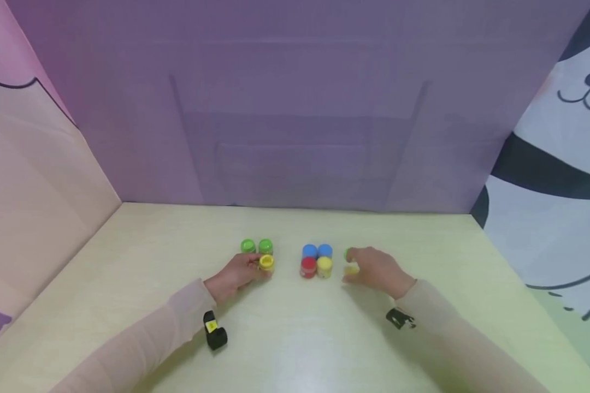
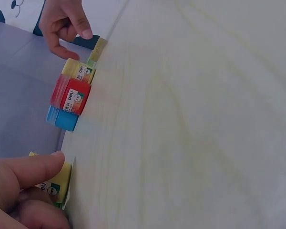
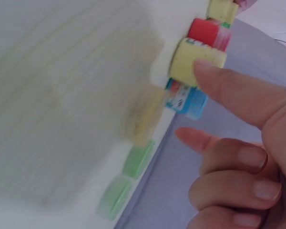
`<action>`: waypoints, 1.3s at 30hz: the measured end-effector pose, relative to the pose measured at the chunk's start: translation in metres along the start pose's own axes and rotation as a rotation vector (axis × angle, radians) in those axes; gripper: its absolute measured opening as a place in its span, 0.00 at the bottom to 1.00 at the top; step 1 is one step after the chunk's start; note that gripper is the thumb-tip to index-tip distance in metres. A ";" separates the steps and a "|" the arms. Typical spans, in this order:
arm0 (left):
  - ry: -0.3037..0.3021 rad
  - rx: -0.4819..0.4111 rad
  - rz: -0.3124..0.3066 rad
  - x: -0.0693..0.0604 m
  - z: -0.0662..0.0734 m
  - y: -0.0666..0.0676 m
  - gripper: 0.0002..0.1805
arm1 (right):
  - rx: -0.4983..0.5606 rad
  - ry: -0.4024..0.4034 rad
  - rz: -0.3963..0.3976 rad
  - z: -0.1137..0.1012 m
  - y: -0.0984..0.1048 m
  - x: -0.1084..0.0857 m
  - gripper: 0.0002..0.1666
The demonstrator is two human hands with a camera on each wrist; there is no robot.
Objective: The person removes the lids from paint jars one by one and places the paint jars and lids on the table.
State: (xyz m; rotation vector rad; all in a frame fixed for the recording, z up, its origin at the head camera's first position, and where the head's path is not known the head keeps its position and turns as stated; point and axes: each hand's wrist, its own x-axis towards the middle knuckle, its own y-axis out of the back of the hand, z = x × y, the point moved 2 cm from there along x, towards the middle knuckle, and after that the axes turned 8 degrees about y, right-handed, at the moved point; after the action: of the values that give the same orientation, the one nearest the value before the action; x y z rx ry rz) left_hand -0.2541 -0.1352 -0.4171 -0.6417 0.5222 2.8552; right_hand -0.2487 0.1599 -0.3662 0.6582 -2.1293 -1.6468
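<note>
My left hand [image 1: 238, 275] grips a small yellow paint jar [image 1: 266, 263], whose top shows a ring-like rim. Just behind it stand two green paint jars [image 1: 248, 245]. Thumb and index finger of my right hand [image 1: 376, 270] are spread apart, with the other fingers curled loosely, and hold nothing. Close by that hand, a blurred yellow lid [image 3: 148, 118] tilts near the table. Two green lids [image 3: 139, 160] lie beside it in the right wrist view; the hand mostly covers them in the head view.
Between the hands, a tight cluster has two blue jars [image 1: 310, 251], a red jar [image 1: 308, 267] and a yellow jar [image 1: 324, 267]. A purple panel [image 1: 295, 164] rises behind the pale table [image 1: 295, 338]; printed panels flank it.
</note>
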 end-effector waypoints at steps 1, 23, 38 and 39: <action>0.000 0.005 -0.002 0.000 0.001 0.000 0.29 | -0.003 0.013 0.008 -0.002 0.000 0.002 0.23; -0.052 -0.044 0.074 0.002 0.001 -0.003 0.27 | 0.029 -0.057 0.067 -0.031 -0.009 0.023 0.20; -0.204 -0.003 0.021 -0.014 0.017 -0.007 0.24 | 0.028 -0.060 0.119 -0.034 -0.015 0.025 0.17; -0.216 0.003 0.008 -0.016 0.018 -0.010 0.23 | 0.030 -0.059 0.122 -0.034 -0.015 0.024 0.17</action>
State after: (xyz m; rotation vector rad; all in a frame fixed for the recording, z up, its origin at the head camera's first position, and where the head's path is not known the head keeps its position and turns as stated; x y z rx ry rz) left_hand -0.2441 -0.1206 -0.3972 -0.3250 0.4938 2.8825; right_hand -0.2480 0.1160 -0.3726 0.4834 -2.1937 -1.5903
